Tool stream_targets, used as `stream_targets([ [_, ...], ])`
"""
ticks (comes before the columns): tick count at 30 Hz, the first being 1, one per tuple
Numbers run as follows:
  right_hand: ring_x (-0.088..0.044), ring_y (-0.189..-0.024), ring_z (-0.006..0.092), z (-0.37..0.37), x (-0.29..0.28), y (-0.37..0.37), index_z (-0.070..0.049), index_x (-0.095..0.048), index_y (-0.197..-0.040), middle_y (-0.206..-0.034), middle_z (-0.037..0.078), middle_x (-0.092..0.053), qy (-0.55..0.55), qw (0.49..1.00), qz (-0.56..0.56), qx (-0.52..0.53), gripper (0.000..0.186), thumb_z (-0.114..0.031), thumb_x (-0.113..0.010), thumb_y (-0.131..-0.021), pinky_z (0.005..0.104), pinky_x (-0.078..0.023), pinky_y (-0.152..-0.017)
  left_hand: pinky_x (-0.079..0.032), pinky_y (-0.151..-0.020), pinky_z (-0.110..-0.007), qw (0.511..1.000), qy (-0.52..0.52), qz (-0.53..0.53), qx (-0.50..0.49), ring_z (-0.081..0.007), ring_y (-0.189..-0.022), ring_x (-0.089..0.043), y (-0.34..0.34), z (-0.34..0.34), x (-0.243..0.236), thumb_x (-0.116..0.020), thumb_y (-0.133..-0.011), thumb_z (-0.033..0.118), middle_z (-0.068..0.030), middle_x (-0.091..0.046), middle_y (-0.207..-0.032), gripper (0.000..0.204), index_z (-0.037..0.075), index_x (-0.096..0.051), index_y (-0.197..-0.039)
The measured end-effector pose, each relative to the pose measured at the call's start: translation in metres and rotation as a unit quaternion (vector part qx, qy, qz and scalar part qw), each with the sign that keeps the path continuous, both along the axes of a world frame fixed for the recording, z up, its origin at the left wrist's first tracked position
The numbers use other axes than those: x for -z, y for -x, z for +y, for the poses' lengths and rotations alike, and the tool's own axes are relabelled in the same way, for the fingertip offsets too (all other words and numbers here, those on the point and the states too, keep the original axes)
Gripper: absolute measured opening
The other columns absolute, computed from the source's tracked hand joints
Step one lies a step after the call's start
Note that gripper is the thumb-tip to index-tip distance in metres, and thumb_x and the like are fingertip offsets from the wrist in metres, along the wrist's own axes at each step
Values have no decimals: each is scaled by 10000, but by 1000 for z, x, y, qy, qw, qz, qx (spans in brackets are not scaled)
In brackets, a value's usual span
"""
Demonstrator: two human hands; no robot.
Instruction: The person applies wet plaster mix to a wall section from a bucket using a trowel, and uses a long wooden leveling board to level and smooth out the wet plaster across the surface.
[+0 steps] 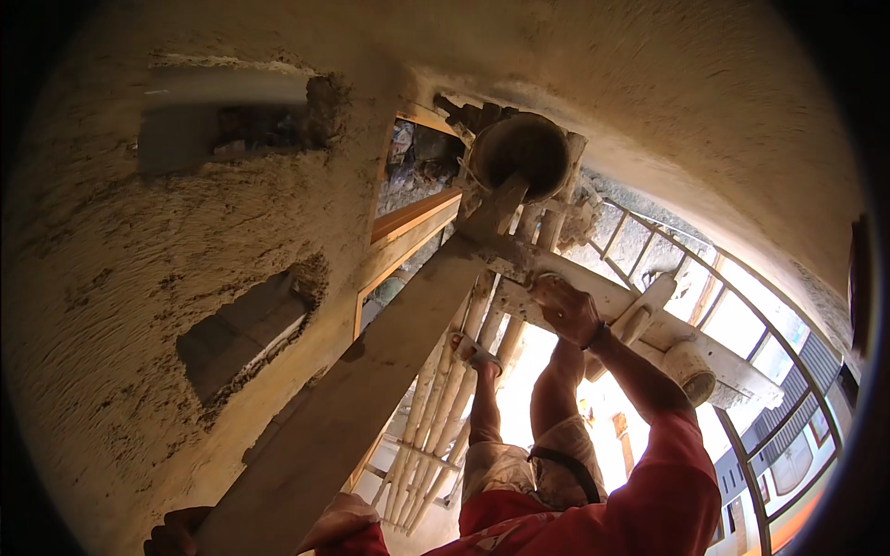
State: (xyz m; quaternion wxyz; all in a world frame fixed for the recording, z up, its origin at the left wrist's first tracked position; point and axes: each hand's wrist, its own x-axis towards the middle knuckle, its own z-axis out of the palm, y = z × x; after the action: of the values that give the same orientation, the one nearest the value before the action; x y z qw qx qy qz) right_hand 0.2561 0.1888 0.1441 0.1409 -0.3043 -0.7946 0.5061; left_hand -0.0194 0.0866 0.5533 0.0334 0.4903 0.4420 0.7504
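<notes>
My left hand [338, 521] grips a long wide plank [371, 385] near its lower end. Dark shapes on the plank's other edge look like fingers in shadow. The plank slants up to a mud-smeared crossboard [603, 289]. My right hand [563, 308], a dark band at its wrist, is closed against that board. Whatever it holds, if anything, is hidden by the fingers. Beyond the planks' meeting point is a bucket [521, 148] with a dark inside; a shorter wooden piece [501, 208] reaches its rim.
My sandalled foot [475, 352] is on a scaffold of bamboo poles [445, 408]. A rough plastered wall [111, 306] with recesses is at left, beside a wooden window frame [415, 227]. A round log end [691, 371] and a curved metal railing [732, 287] are at right.
</notes>
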Motion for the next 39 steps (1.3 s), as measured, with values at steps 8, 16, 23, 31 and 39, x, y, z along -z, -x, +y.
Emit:
stream_targets([
  [8,-598,-858,358,118,190,41,-105,-447,-1229,-1154,123,-560,-99,962,-247,54,487,-133,-511,-746,434,-480,-780,-381,-771,-386,999,31,13,-3,-246,-866,-481,16,14,3,-615,-751,410,-94,-510,-1107,457,163,-519,-1124],
  [16,-593,-732,342,48,32,27,-224,-382,-1321,-872,174,-586,-33,981,-181,-55,599,-169,-542,-747,454,-488,-667,-314,-807,-338,997,-22,-76,3,-204,-857,-346,24,3,4,-692,-611,311,-73,-352,-962,720,-24,-335,-1139],
  [23,-560,-959,346,55,66,-1,-72,-392,-1255,-1202,166,-481,-113,965,-234,-28,525,-63,-501,-742,437,-508,-730,-435,-866,-418,990,-25,-107,86,-288,-945,-446,19,26,-3,-653,-747,337,-162,-414,-1121,686,51,-320,-1273],
  [31,-526,-1041,350,-83,5,-146,-105,-351,-1317,-1217,181,-489,-87,955,-276,-61,677,-171,-670,-725,402,-475,-812,-432,-834,-416,978,-48,-171,112,-305,-947,-520,30,41,-35,-700,-732,338,-216,-477,-1079,688,52,-347,-1249],
  [39,-471,-367,145,-138,-108,-189,-39,-573,-1084,-680,96,-594,169,926,-71,329,348,-263,-582,-817,302,-359,-313,-459,-671,-439,948,-105,46,296,-327,-781,-560,18,-66,-200,-700,-698,492,-220,-515,-954,745,37,-352,-1174],
])
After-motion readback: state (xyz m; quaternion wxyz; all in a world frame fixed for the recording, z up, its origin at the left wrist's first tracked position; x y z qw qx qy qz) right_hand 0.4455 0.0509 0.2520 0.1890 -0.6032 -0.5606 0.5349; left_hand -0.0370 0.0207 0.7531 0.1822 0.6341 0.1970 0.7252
